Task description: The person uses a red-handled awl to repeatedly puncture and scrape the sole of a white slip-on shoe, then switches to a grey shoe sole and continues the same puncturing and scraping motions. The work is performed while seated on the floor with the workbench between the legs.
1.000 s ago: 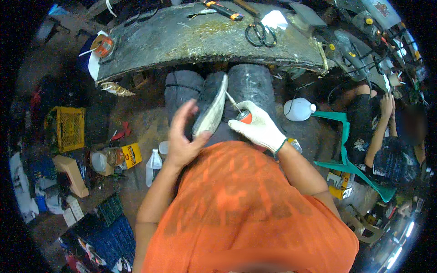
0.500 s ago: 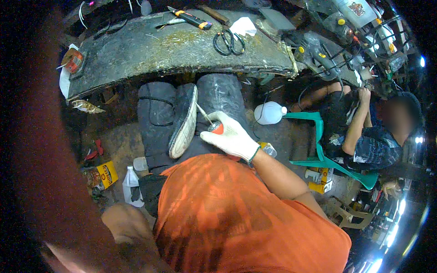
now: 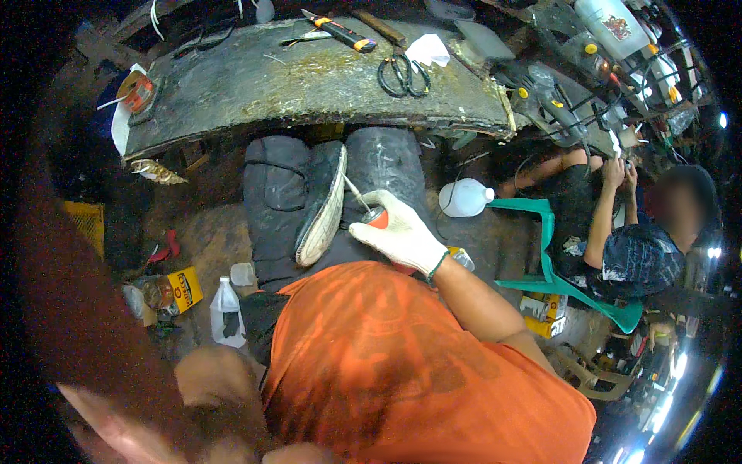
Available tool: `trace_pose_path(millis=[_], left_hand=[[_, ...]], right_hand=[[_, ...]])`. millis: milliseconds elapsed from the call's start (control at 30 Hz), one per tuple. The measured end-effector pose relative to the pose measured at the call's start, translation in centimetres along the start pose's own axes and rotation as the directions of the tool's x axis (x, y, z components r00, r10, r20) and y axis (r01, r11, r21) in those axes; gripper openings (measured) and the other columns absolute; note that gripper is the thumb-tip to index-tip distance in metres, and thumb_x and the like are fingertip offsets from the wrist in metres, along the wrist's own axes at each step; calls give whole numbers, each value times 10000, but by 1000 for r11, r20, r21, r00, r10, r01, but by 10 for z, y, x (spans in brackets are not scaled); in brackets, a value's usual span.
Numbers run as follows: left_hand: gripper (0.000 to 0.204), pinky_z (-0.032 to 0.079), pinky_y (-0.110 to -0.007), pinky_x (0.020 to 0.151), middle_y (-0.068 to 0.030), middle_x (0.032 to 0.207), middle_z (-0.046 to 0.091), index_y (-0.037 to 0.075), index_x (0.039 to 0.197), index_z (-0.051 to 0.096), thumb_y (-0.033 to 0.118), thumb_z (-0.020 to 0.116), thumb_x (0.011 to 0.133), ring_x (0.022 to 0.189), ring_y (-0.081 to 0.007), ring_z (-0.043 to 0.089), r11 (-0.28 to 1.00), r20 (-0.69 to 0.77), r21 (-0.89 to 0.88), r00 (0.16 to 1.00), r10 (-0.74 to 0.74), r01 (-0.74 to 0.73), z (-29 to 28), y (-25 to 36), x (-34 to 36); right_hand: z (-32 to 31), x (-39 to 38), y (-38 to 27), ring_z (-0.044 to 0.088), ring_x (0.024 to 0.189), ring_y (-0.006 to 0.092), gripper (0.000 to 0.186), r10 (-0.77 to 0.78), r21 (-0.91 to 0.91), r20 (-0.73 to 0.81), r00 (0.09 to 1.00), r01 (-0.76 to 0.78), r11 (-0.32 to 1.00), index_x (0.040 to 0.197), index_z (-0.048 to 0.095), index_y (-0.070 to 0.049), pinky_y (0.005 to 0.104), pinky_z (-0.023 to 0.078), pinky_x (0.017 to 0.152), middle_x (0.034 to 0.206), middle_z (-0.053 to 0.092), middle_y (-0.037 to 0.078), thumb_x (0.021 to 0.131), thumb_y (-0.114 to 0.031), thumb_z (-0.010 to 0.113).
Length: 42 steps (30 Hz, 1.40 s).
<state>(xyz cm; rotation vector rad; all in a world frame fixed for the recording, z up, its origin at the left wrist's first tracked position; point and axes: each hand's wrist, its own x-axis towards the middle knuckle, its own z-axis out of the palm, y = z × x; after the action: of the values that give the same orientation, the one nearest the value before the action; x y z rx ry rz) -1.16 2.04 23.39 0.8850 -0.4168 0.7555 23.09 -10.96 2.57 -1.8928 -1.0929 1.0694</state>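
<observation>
On the scuffed, yellow-stained bench (image 3: 255, 93) lie a cutter knife (image 3: 340, 31), black-handled scissors (image 3: 405, 80) and white paper (image 3: 429, 50), while on the floor to the right a white jug (image 3: 462, 197) stands near a green chair (image 3: 547, 224) and a seated co-worker (image 3: 641, 259). The gloved right hand (image 3: 402, 236) curls around a small orange can (image 3: 376, 219), a thin stick (image 3: 355, 192) slanting from it toward the pale-soled shoe (image 3: 323, 220) between the thighs. The left arm (image 3: 93, 301) blurs darkly near the lens, its hand's state unclear.
</observation>
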Motion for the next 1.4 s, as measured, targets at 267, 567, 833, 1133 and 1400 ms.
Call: trace_pose_path(millis=[267,567,833,1133,1400], left_hand=[[760,470,-412,1022,-243,1650,475,-13,1682,322,323,627,1072,1192,-251,602,999,-149,-29,988,39,-44,4,15,-9],[674,493,-414,1035,-245,1609,530,-13,1661,370,360,556,1131,1219,-254,630,991,-743,-112,668,-38,-68,-49,-23,-56],[571,509,-490,1174,-155,1534,579,31,1631,437,231,584,1118,1380,-348,622,1000,-844,-16,537,-10,-7,-81,-49,-98],[767,307,-533,1323,-237,1790,220,4,1726,201,182,616,1106,1646,-409,296,-20,-578,806,793,193,592,-189,-109,-146],[751,386,-493,1265,-241,1622,510,9,1670,382,248,710,1038,1525,-381,485,427,-740,650,653,164,629,-171,-76,-182]], right_hand=[[-1,4,-2,721,997,232,642,52,-46,16,999,-51,998,1394,633,-43,385,581,921,1053,755,150,923,-415,861],[4,3,6,698,1000,227,648,113,36,20,993,-113,993,1394,649,-35,378,568,915,1084,746,126,909,-396,881],[7,7,17,669,990,188,643,116,105,29,993,-119,987,1408,636,-25,347,559,908,1068,734,109,911,-344,891],[6,6,14,678,1000,199,666,98,117,27,995,-101,988,1413,621,-6,352,561,921,1077,734,113,912,-353,890],[5,7,15,707,1011,240,658,112,36,7,994,-112,993,1403,627,-15,375,566,944,1084,757,144,915,-378,877]])
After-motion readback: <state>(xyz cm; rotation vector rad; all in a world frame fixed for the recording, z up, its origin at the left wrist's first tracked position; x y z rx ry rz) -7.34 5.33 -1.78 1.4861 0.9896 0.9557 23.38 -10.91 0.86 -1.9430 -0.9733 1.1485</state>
